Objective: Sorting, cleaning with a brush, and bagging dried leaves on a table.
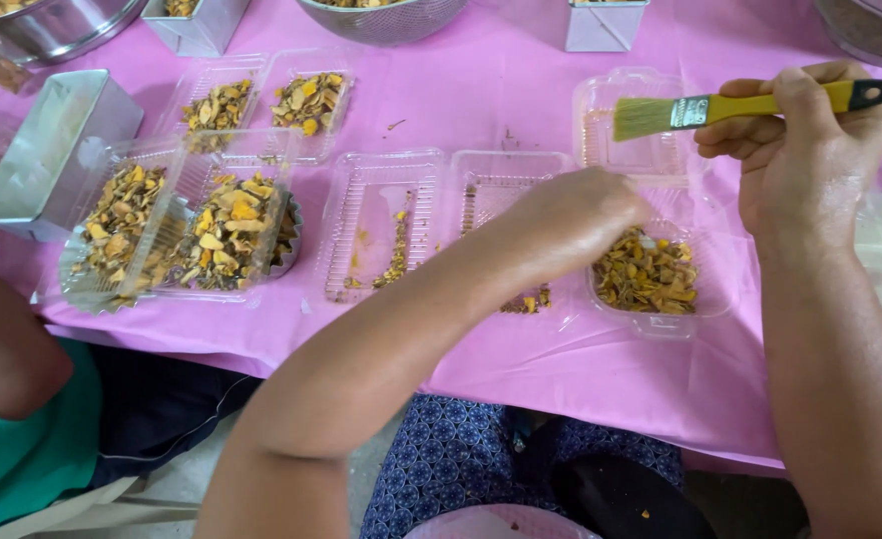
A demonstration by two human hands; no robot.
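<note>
Head view, looking down on a pink tablecloth.

Right hand, at about 2 o'clock, is gripping a yellow-handled brush in a closed fist. The pale bristles are pointing toward 9 o'clock and hovering over an open clear clamshell container. The black handle tip is sticking out past the knuckles toward 3 o'clock.

Left hand, near centre, is curling down with its back to the camera. The fingers are hidden under the hand, so I cannot tell how far they are closed or whether they are holding anything. It is lying just beside a filled clear tray of yellow-orange dried chips at 4 o'clock, and it is covering part of a mostly empty clamshell that has only crumbs in it.

At 9 o'clock, a stacked pair of filled clamshells is sitting on the cloth, with another open pair at 10 o'clock. A metal box is lying tilted at the left edge.

Along the top edge, steel bowls and small tins are being cut off by the frame; their contents are hard to make out, possibly more of the same chips.

At 8 o'clock, another person's arm and green shirt are showing only in part.
</note>
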